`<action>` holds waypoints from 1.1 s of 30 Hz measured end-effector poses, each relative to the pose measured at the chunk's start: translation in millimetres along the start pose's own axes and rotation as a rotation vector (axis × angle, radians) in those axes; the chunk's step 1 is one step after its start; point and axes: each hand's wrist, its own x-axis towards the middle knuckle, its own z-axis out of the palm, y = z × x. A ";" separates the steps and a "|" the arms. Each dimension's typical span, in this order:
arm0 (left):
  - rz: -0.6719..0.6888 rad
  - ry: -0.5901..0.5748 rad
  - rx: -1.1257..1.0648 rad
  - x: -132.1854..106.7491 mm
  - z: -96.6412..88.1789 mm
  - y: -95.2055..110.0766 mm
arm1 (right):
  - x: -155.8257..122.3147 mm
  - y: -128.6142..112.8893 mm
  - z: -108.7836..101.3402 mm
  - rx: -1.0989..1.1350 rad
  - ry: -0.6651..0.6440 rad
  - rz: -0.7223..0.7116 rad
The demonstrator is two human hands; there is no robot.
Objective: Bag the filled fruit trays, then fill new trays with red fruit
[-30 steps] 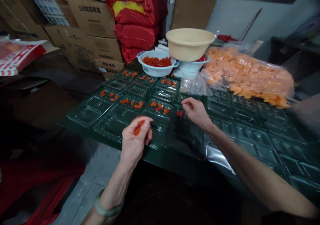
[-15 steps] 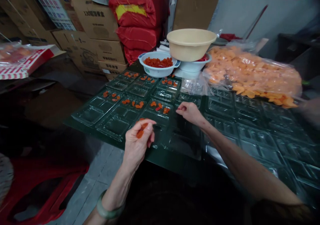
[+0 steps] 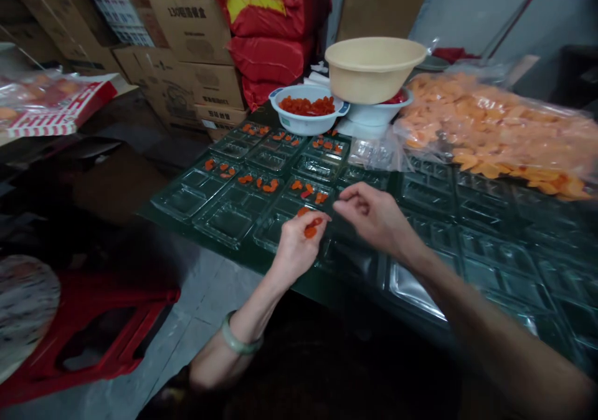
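Orange-red pieces (image 3: 311,228) held in the left hand (image 3: 296,245) now sit closer to the right hand (image 3: 371,215), narrowly curled and apparently empty, above the clear blister tray (image 3: 227,224)

The head-worn camera looks forward and down over plastic trays (image 3: 224,224).

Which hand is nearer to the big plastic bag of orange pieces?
The right hand is nearer, over the clear trays in front of the bag; the left hand, holding red-orange pieces, is farther off.
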 end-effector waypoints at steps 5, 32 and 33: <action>0.139 -0.059 0.280 -2.1 4.3 -2.7 | -38.3 -31.0 20.7 0.039 -0.122 -0.094; -0.507 -0.706 -1.147 -7.6 -0.2 2.9 | -34.2 -17.5 18.2 1.245 -0.201 0.723; -0.515 -0.742 -1.111 -8.0 5.2 3.6 | -40.0 -23.9 17.9 1.390 -0.191 0.830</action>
